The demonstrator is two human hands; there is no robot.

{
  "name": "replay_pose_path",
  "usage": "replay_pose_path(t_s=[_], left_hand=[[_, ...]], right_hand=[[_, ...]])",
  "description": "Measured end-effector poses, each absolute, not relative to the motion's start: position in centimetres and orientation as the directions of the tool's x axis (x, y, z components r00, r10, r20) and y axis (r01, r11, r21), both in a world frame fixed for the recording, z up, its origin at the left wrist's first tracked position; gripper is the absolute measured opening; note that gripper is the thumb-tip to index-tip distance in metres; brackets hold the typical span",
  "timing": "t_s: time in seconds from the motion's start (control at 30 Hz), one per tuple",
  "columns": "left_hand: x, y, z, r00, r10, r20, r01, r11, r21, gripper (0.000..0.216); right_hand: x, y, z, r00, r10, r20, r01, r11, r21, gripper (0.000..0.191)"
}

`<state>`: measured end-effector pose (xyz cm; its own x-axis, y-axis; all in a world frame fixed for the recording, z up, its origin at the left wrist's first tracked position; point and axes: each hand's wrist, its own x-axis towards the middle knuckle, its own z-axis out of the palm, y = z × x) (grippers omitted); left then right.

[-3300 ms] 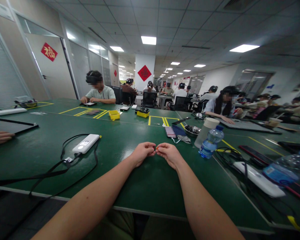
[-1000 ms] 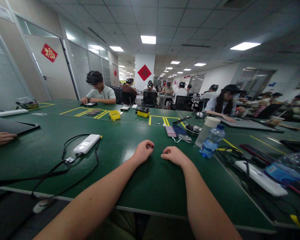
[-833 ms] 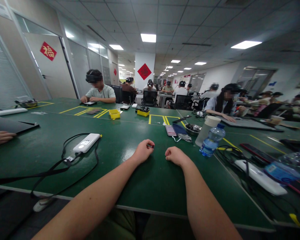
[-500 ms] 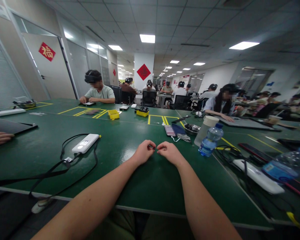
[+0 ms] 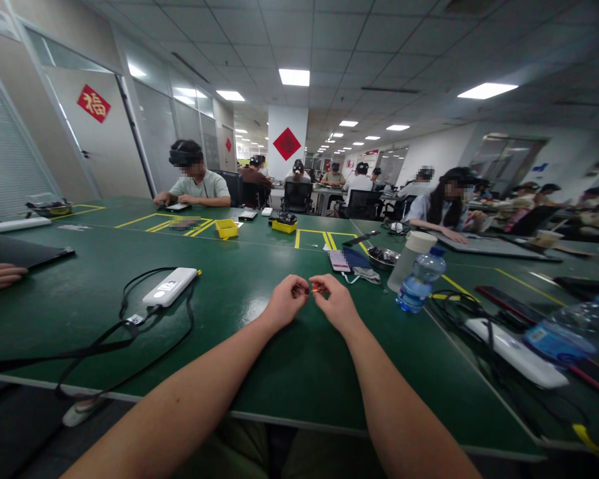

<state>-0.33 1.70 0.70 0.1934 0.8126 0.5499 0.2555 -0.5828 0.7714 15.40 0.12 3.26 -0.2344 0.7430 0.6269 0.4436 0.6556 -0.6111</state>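
My left hand (image 5: 287, 299) and my right hand (image 5: 334, 298) are raised just above the green table (image 5: 259, 266), fingertips almost meeting. Thumb and fingers of the right hand are pinched on a small orange, shiny piece (image 5: 316, 289), too small to name. The left hand's fingers are curled into a pinch as well, and what lies between them, if anything, is mostly hidden. Beyond the hands lie a dark blue cloth (image 5: 355, 257) and a grey cloth (image 5: 367, 273), with a metal bowl (image 5: 383, 257) beside them.
To the left is a white power bank (image 5: 172, 287) with black cables. On the right stand a frosted bottle (image 5: 409, 263) and a water bottle (image 5: 422, 281); another bottle (image 5: 572, 329) lies farther right. Yellow trays (image 5: 226, 229) sit farther back. Other people work around the table.
My right hand has turned slightly and shifted a little left, and the orange piece now shows between its fingers. The left hand has barely moved.
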Motion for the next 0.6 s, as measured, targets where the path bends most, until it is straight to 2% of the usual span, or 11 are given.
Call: replay_pose_path(t_s=[0.23, 0.6], left_hand=[[-0.24, 1.58, 0.88, 0.171, 0.816, 0.552, 0.203, -0.577, 0.791, 0.016], [-0.23, 1.52, 0.95, 0.177, 0.813, 0.555, 0.240, -0.583, 0.776, 0.015]], right_hand=[[14.88, 0.07, 3.05, -0.210, 0.711, 0.671, 0.413, 0.686, -0.598, 0.037], [14.68, -0.07, 3.04, -0.220, 0.720, 0.658, 0.425, 0.678, -0.600, 0.038]])
